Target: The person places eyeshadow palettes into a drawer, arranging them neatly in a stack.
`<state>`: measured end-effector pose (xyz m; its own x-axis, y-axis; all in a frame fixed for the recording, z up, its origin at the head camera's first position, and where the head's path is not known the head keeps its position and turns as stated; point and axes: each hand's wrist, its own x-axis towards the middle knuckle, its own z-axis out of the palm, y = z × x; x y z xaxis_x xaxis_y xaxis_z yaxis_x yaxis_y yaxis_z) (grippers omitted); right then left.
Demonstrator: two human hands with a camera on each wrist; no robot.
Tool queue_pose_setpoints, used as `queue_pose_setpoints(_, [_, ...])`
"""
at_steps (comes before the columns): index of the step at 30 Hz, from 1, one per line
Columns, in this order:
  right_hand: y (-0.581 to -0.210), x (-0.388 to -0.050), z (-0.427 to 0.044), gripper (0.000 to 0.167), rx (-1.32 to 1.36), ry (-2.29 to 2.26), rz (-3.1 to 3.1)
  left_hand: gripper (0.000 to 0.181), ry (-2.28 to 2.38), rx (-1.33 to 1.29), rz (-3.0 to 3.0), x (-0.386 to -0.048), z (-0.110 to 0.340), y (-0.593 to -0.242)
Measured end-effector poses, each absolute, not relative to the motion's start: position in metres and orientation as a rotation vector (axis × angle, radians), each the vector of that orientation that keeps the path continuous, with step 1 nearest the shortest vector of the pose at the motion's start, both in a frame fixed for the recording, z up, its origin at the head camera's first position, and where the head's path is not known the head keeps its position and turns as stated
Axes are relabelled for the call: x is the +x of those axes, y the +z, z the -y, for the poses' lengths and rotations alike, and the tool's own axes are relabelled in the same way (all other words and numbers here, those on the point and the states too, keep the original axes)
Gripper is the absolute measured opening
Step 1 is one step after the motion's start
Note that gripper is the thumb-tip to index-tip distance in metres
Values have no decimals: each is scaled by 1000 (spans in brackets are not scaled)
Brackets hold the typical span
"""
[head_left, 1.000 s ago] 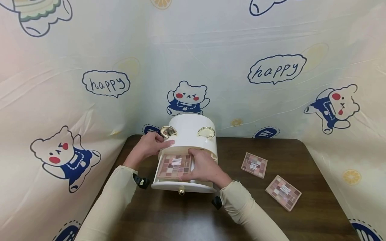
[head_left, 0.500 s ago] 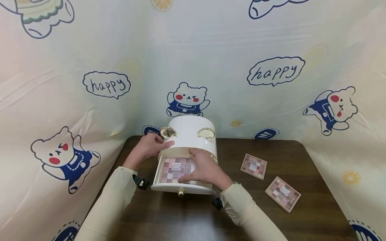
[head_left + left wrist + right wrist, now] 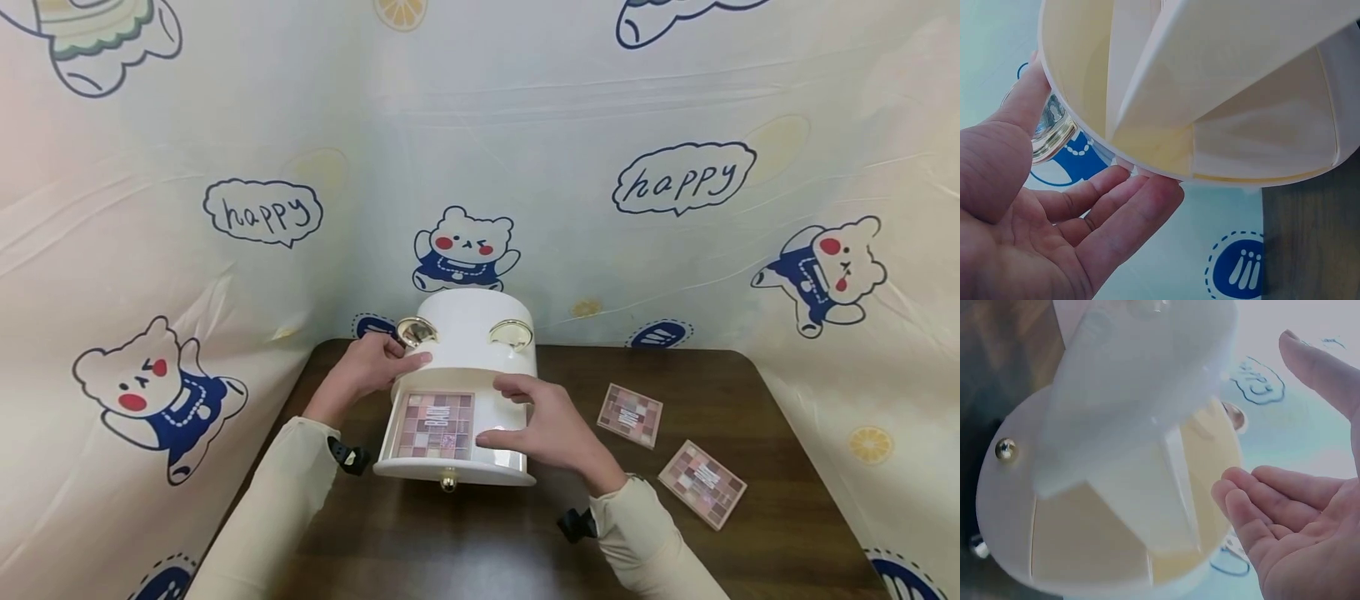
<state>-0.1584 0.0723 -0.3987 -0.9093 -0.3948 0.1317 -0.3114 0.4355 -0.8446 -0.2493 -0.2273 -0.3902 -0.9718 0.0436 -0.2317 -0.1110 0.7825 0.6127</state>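
Note:
A white rounded storage box with two gold-rimmed ears stands at the table's back, its lower drawer pulled out toward me. An eyeshadow palette lies in the drawer's left part. My left hand grips the box's left side, thumb on the front below the ear. In the left wrist view, the left hand's fingers rest against the box's rim. My right hand hovers over the drawer's right side, thumb and fingers apart, holding nothing. In the right wrist view, the right hand's fingers are relaxed beside the box.
Two more eyeshadow palettes, one farther back and one nearer, lie on the dark wooden table at the right. A gold knob sticks out from the drawer front. A printed cloth hangs close behind the table.
The palette has settled lower in the drawer. My right hand has let go of it and shifted right, its thumb and fingers now clear of it. My left hand has stayed put.

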Motion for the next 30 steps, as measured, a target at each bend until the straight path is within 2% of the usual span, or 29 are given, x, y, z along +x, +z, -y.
queue_pose_setpoints(18, [-427, -143, -140, 83, -519, -1620, -2761, 60, 972, -39, -2737, -250, 227, -389])
queue_pose_setpoints(30, [-456, -131, -187, 90, -227, -1563, -2847, 60, 983, -48, -2732, -248, 226, -388])
